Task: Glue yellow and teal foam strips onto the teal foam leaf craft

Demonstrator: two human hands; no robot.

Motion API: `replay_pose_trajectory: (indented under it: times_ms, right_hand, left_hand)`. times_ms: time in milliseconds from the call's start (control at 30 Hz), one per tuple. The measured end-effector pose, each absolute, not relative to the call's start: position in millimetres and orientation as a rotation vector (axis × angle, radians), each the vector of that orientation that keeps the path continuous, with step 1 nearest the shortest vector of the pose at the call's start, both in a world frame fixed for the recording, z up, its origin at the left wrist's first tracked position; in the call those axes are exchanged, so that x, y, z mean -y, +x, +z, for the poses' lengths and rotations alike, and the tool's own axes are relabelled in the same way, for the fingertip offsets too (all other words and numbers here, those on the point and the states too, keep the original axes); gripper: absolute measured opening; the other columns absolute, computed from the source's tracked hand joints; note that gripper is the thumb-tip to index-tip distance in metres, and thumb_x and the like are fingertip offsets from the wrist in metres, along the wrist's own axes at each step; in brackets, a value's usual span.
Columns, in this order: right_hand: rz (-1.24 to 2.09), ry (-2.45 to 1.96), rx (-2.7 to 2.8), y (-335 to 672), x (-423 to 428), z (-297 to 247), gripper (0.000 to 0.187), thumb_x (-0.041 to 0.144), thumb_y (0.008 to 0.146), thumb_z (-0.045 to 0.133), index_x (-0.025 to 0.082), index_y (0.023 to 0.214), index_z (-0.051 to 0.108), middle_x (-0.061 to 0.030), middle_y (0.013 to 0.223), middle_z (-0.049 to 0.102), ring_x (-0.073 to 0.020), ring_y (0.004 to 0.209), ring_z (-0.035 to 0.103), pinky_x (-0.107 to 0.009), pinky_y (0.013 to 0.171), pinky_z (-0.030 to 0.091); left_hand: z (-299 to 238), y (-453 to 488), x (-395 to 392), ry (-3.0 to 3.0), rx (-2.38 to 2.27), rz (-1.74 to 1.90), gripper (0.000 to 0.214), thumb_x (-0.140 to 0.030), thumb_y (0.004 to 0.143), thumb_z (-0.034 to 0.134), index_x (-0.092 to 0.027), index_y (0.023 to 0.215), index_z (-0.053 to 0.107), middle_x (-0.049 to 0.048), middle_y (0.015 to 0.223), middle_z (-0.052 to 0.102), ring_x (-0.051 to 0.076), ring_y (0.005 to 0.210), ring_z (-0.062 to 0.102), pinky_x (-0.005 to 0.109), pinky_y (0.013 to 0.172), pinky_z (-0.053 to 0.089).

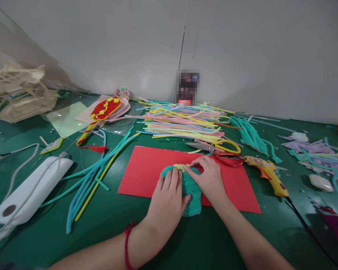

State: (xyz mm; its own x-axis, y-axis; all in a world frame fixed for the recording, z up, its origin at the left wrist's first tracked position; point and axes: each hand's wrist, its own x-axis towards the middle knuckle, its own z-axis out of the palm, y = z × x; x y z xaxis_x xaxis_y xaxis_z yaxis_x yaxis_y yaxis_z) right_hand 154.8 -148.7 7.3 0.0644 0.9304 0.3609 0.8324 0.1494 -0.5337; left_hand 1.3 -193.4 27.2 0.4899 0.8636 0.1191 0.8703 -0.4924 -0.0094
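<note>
A teal fuzzy craft piece [192, 195] with a yellow-green top edge lies on a red sheet [146, 168] on the green table. My left hand [166, 200] rests on the piece's left side, fingers lying flat on it. My right hand [208, 178] presses on its upper right part, fingers curled down onto the top edge. A red string bracelet circles my left wrist.
Behind the sheet lie a pile of pastel pipe cleaners [183, 122], scissors [214, 146] and a yellow glue gun [267, 172]. Long teal and blue stems [92, 176] and a white device [30, 191] sit left. More scraps [318, 153] lie right; a wooden model [17, 93] stands far left.
</note>
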Motion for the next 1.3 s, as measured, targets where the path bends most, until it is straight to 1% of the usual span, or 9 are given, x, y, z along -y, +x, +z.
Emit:
replay_pose_trajectory:
  times_ms: [267, 367, 500, 867, 967, 1033, 1167, 1300]
  right_hand:
    - [0.186, -1.687, 1.779, 155, 148, 6, 0.032, 0.052, 0.082, 0.056, 0.023, 0.070, 0.058, -0.0028, 0.076, 0.064, -0.0200, 0.076, 0.058, -0.035, 0.075, 0.038]
    - [0.180, -1.697, 1.780, 155, 148, 6, 0.032, 0.052, 0.082, 0.056, 0.023, 0.070, 0.058, -0.0025, 0.076, 0.064, -0.0197, 0.076, 0.057, -0.036, 0.075, 0.038]
    - [0.171, -1.695, 1.789, 156, 148, 5, 0.032, 0.052, 0.082, 0.055, 0.023, 0.071, 0.059, -0.0024, 0.077, 0.064, -0.0198, 0.077, 0.057, -0.035, 0.074, 0.038]
    - [0.186, -1.698, 1.780, 155, 149, 6, 0.034, 0.054, 0.083, 0.054, 0.023, 0.070, 0.058, -0.0032, 0.078, 0.064, -0.0206, 0.077, 0.057, -0.036, 0.075, 0.037]
    - [0.187, -1.703, 1.775, 155, 149, 7, 0.034, 0.054, 0.083, 0.055, 0.022, 0.071, 0.059, -0.0030, 0.077, 0.064, -0.0209, 0.078, 0.057, -0.036, 0.076, 0.037]
    - [0.195, -1.708, 1.775, 155, 149, 6, 0.034, 0.054, 0.082, 0.055, 0.023, 0.071, 0.059, -0.0029, 0.077, 0.064, -0.0211, 0.078, 0.057, -0.036, 0.076, 0.037]
    - [0.197, -1.709, 1.781, 156, 148, 6, 0.034, 0.055, 0.080, 0.057, 0.022, 0.071, 0.060, -0.0033, 0.077, 0.064, -0.0213, 0.078, 0.057, -0.036, 0.075, 0.038]
    - [0.178, -1.695, 1.787, 155, 148, 6, 0.035, 0.055, 0.082, 0.055, 0.022, 0.070, 0.059, -0.0033, 0.077, 0.064, -0.0201, 0.077, 0.057, -0.035, 0.075, 0.038]
  left_hand:
    - [25, 5, 198, -2.616, 1.582, -0.156, 0.051, -0.039, 0.094, 0.037, -0.008, 0.134, 0.048, 0.0149, 0.133, 0.054, 0.028, 0.119, 0.052, 0.042, 0.096, 0.043]
    - [26, 5, 199, -2.614, 1.583, -0.150, 0.051, -0.038, 0.094, 0.037, -0.007, 0.134, 0.047, 0.0156, 0.135, 0.053, 0.029, 0.120, 0.051, 0.042, 0.096, 0.044]
    - [27, 5, 198, -2.605, 1.584, -0.142, 0.049, -0.036, 0.094, 0.039, -0.009, 0.134, 0.048, 0.0156, 0.136, 0.051, 0.028, 0.121, 0.049, 0.041, 0.096, 0.043]
    - [25, 4, 197, -2.619, 1.575, -0.164, 0.052, -0.040, 0.095, 0.036, -0.009, 0.136, 0.045, 0.0148, 0.137, 0.051, 0.028, 0.120, 0.051, 0.041, 0.096, 0.043]
    - [27, 4, 193, -2.633, 1.578, -0.167, 0.054, -0.043, 0.094, 0.039, -0.011, 0.136, 0.044, 0.0144, 0.134, 0.053, 0.028, 0.118, 0.052, 0.041, 0.095, 0.043]
    - [28, 4, 190, -2.634, 1.586, -0.160, 0.055, -0.044, 0.093, 0.041, -0.010, 0.136, 0.044, 0.0146, 0.131, 0.056, 0.028, 0.115, 0.054, 0.041, 0.094, 0.043]
    - [29, 6, 186, -2.616, 1.587, -0.149, 0.054, -0.042, 0.093, 0.042, -0.008, 0.135, 0.046, 0.0150, 0.126, 0.059, 0.027, 0.110, 0.055, 0.039, 0.091, 0.044]
    - [29, 8, 185, -2.595, 1.570, -0.150, 0.051, -0.040, 0.094, 0.041, -0.008, 0.132, 0.049, 0.0152, 0.123, 0.060, 0.027, 0.109, 0.055, 0.040, 0.090, 0.044]
